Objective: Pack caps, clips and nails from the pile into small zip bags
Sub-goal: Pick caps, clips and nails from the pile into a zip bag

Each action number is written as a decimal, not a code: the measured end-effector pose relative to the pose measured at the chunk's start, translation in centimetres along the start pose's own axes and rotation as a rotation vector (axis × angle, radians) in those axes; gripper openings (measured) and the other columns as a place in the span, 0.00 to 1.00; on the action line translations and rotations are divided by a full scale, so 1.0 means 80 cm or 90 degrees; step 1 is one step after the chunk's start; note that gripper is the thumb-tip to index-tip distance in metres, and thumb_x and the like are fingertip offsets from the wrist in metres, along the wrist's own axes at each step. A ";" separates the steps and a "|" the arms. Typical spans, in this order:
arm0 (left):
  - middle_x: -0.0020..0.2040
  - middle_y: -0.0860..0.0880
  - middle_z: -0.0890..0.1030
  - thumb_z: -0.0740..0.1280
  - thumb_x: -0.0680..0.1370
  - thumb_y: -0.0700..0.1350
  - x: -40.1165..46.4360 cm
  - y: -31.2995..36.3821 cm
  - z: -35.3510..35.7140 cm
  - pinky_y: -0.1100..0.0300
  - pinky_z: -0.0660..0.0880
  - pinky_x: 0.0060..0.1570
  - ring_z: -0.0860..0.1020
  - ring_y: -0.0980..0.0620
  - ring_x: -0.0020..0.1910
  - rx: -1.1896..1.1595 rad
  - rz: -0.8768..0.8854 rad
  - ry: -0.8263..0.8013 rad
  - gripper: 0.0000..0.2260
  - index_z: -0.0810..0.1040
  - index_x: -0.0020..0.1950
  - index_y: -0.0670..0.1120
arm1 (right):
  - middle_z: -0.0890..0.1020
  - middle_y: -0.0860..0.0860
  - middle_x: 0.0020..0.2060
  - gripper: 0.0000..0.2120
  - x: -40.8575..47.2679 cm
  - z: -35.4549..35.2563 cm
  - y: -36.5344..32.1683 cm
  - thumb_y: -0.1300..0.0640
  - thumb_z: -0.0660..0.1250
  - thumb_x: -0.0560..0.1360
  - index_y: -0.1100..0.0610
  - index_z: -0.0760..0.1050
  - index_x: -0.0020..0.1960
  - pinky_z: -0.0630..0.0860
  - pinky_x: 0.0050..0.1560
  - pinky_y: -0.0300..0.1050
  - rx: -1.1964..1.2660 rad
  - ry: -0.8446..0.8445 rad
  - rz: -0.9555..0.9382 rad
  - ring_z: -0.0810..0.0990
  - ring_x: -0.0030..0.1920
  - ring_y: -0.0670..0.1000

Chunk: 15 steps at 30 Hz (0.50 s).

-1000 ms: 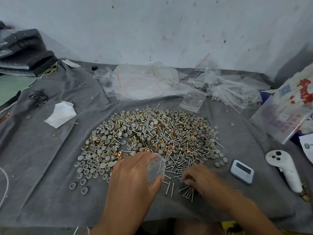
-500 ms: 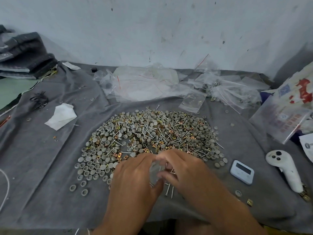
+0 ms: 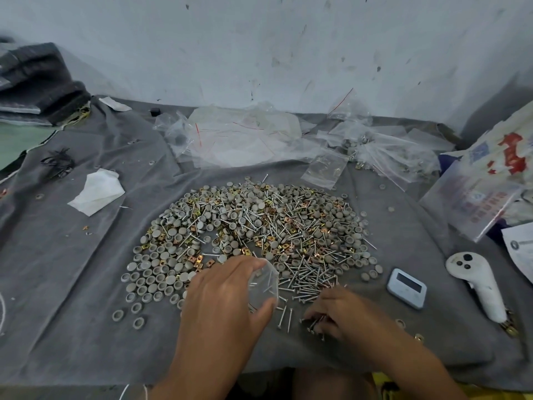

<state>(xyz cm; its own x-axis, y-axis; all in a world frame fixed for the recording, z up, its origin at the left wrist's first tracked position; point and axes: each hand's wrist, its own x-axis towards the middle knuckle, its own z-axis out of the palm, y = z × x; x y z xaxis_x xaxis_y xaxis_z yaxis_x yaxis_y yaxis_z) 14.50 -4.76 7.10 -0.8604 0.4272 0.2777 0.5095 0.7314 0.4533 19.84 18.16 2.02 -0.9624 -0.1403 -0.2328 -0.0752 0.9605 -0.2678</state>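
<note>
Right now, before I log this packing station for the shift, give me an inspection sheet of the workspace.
Surface: grey cloth, wrinkled.
Job's things: pile of grey caps, brass clips and nails; small zip bag with a few nails inside.
Clutter: empty bags, white tissue, timer, white controller.
Hands: left hand holds the small zip bag; right hand gathers nails on the cloth.
Cables: black bundle on the far left.
Surroundings: scuffed white wall, folded dark cloths.

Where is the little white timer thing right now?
In the head view the white timer lies flat on the grey cloth at the right, between the pile of nails and the white controller.
</note>
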 end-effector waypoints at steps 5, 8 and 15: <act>0.55 0.61 0.81 0.80 0.65 0.51 -0.002 -0.003 -0.004 0.49 0.75 0.57 0.79 0.57 0.50 -0.018 -0.011 -0.011 0.24 0.80 0.59 0.54 | 0.73 0.40 0.60 0.12 0.010 0.006 -0.002 0.46 0.64 0.81 0.42 0.76 0.63 0.67 0.59 0.38 -0.031 0.012 -0.004 0.69 0.63 0.43; 0.56 0.62 0.80 0.79 0.66 0.53 -0.001 -0.003 -0.006 0.51 0.74 0.59 0.78 0.59 0.51 -0.012 -0.016 -0.015 0.24 0.79 0.60 0.55 | 0.73 0.41 0.59 0.09 0.017 0.004 -0.002 0.47 0.64 0.80 0.43 0.76 0.60 0.66 0.57 0.39 -0.056 -0.006 -0.020 0.68 0.62 0.44; 0.55 0.63 0.79 0.77 0.67 0.55 -0.002 -0.002 -0.007 0.54 0.71 0.60 0.77 0.62 0.50 -0.011 -0.025 -0.023 0.24 0.78 0.61 0.57 | 0.76 0.42 0.57 0.07 0.021 0.011 0.006 0.49 0.64 0.81 0.45 0.71 0.58 0.68 0.53 0.42 -0.065 -0.018 -0.063 0.68 0.56 0.45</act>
<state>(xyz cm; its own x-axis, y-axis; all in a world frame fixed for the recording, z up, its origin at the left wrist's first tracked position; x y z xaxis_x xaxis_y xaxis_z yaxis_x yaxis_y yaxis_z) 14.55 -5.26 7.47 -0.8798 0.4167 0.2289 0.4744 0.7388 0.4786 18.45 18.16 0.67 -0.9415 -0.2402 -0.2366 -0.1963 0.9611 -0.1944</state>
